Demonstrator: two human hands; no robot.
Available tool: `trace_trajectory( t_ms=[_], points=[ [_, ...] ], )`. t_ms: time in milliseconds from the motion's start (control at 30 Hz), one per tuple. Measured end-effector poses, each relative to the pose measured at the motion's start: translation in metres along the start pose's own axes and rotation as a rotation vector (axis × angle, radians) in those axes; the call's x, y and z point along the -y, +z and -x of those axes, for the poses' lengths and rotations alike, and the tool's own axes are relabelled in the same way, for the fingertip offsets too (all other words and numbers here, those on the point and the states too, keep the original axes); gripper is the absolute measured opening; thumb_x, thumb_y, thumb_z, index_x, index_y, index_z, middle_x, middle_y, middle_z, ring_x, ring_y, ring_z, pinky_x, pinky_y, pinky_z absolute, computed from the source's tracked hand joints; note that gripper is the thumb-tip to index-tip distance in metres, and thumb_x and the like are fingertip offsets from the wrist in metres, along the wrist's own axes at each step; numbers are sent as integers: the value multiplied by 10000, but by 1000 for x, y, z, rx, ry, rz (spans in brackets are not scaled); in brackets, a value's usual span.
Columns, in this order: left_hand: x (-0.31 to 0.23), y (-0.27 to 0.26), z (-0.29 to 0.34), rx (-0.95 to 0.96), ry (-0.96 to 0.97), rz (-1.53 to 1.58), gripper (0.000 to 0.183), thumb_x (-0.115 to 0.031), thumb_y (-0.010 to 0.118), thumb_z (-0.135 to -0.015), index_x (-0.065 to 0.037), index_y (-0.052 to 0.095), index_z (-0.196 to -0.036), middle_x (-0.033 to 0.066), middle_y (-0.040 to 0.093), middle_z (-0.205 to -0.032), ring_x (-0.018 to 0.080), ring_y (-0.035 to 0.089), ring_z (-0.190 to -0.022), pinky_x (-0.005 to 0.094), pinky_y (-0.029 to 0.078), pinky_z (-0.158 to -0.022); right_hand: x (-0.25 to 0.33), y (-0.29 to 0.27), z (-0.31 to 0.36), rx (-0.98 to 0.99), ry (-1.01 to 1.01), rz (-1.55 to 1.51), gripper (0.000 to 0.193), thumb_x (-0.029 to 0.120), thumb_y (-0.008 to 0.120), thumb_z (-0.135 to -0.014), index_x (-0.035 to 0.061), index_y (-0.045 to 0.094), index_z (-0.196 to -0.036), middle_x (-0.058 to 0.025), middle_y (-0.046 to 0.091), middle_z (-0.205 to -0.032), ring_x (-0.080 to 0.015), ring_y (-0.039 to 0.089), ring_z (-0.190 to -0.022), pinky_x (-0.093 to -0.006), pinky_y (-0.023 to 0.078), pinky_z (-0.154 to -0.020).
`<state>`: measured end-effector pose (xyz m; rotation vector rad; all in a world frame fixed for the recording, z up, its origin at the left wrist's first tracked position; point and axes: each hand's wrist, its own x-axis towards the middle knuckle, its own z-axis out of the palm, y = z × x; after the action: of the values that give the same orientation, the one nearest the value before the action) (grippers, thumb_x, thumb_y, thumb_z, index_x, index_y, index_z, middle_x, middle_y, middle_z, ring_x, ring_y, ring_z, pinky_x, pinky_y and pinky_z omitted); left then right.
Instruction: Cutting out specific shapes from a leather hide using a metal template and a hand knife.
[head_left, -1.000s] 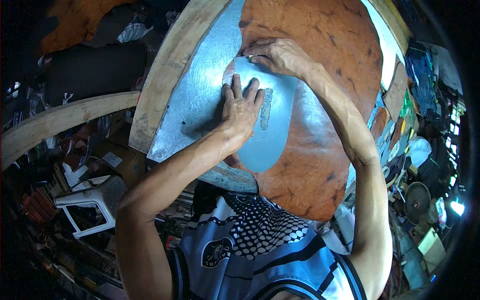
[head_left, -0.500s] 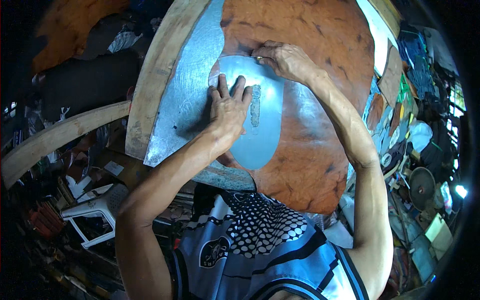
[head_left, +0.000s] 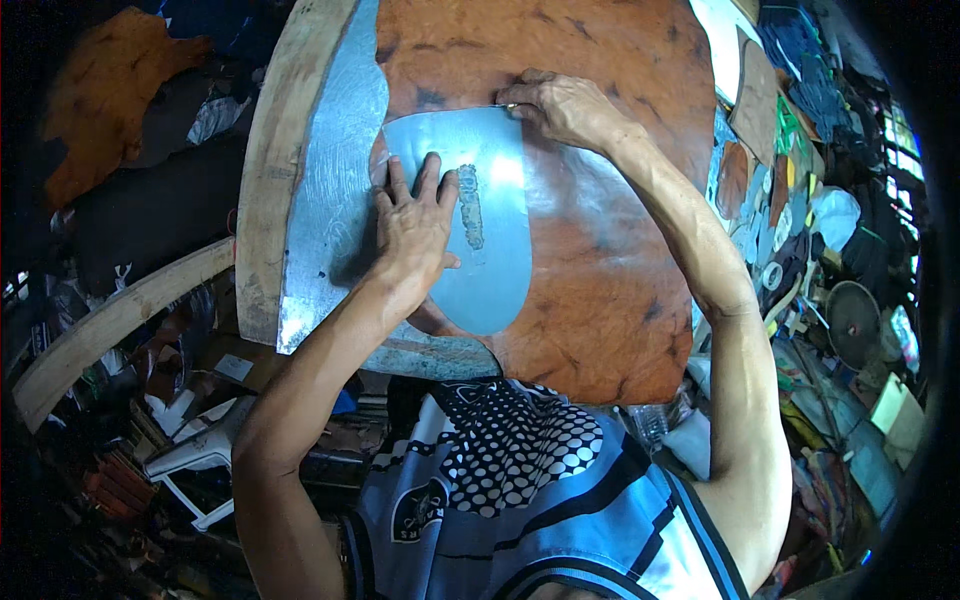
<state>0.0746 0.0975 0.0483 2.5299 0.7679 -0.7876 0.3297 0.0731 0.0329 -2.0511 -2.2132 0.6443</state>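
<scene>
The left hand, spread open, seemingly steadies the grey template on brown leather while the right hand pinches a mostly hidden tool along its edge.

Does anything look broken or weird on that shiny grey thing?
Yes: a rough, crusty-looking strip runs along the grey sheet, just right of the left hand. It looks odd because the surface around it is much smoother. I can't tell whether it's damage or something stuck on.
</scene>
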Motion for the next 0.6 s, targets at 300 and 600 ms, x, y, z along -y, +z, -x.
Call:
trace_trajectory(
  t_ms=[300,600],
  points=[
    [2,6,0,-44,24,21,1090,-373,894,-579,-89,321,-1462,175,206,-1544,551,193,-1374,659,325,-1034,-6,0,22,-1,151,-6,283,273,552,-937,137,674,-1153,-84,646,-1140,-326,623,-1027,-418,510,-857],
    [0,5,-2,-39,19,14,1099,-380,896,-575,-89,319,-1464,174,196,-1549,549,201,-1372,647,324,-1049,-15,9,37,-23,203,5,272,242,558,-930,146,678,-1153,-51,653,-1199,-292,627,-1056,-401,512,-873]
  ],
)
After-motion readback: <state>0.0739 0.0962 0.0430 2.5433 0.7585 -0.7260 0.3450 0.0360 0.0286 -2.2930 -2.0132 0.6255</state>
